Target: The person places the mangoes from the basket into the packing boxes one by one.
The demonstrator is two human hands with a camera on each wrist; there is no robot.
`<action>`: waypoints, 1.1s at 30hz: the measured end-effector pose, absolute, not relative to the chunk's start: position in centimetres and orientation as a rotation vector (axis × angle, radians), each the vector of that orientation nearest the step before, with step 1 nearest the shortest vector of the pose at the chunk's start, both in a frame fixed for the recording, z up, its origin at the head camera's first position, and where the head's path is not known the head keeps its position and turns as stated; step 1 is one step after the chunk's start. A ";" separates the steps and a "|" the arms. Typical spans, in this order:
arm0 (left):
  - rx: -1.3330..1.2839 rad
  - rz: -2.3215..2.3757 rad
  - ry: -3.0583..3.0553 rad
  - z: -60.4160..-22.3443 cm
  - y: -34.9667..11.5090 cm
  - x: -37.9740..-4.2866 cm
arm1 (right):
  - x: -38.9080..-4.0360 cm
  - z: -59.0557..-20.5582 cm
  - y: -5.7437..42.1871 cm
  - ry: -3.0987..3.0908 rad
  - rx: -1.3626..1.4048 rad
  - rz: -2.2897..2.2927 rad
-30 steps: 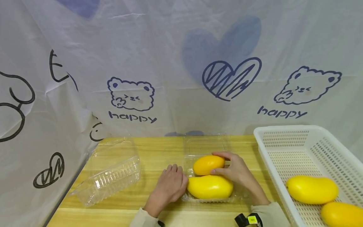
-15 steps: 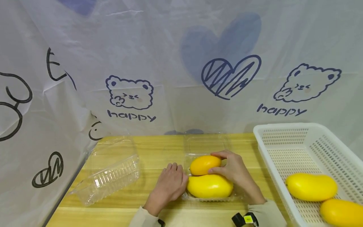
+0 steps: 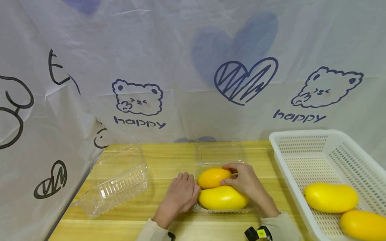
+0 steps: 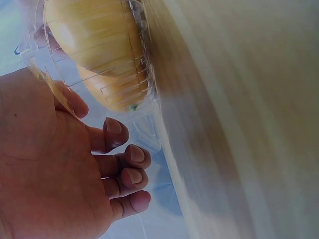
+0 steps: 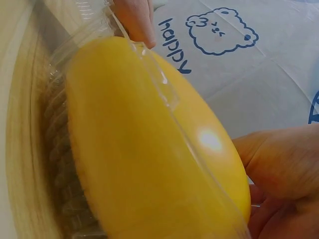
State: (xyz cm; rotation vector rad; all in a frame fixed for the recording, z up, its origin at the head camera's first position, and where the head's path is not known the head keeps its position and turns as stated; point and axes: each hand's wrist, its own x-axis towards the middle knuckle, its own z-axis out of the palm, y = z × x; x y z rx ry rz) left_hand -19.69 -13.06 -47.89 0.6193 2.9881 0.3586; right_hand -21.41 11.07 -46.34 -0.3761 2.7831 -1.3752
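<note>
In the head view, two yellow mangoes lie side by side in a clear plastic clamshell box (image 3: 221, 154) with its lid laid back. My right hand (image 3: 245, 179) holds the farther, orange-yellow mango (image 3: 213, 178) by its right end, thumb in front and fingers behind. The nearer, larger mango (image 3: 223, 198) fills the front of the box, and the right wrist view shows it against the ribbed wall. My left hand (image 3: 182, 192) rests at the box's left end. Its thumb (image 4: 75, 102) touches the rim in the left wrist view, while the other fingers hang loosely curled.
A second clear clamshell box (image 3: 117, 190) stands opened on the wooden table (image 3: 169, 152) at the left. On the right is a white perforated basket (image 3: 304, 157) with two more mangoes (image 3: 331, 197). A printed white cloth (image 3: 187, 67) hangs behind and along the left.
My right hand has slid the farther mango left and slightly nearer, until it lies close along the front mango. The left hand has stayed at the box's left end.
</note>
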 end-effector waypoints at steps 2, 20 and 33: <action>0.620 0.360 2.989 -47.8 -13.0 -19.7 | -21.4 -46.3 11.1 2.778 -0.377 -1.379; 0.643 0.325 3.014 -47.6 -13.3 -19.7 | -21.4 -46.3 11.7 2.807 -0.486 -1.234; 0.649 0.312 3.004 -47.7 -13.7 -19.6 | -21.4 -45.2 12.7 2.833 -0.496 -1.355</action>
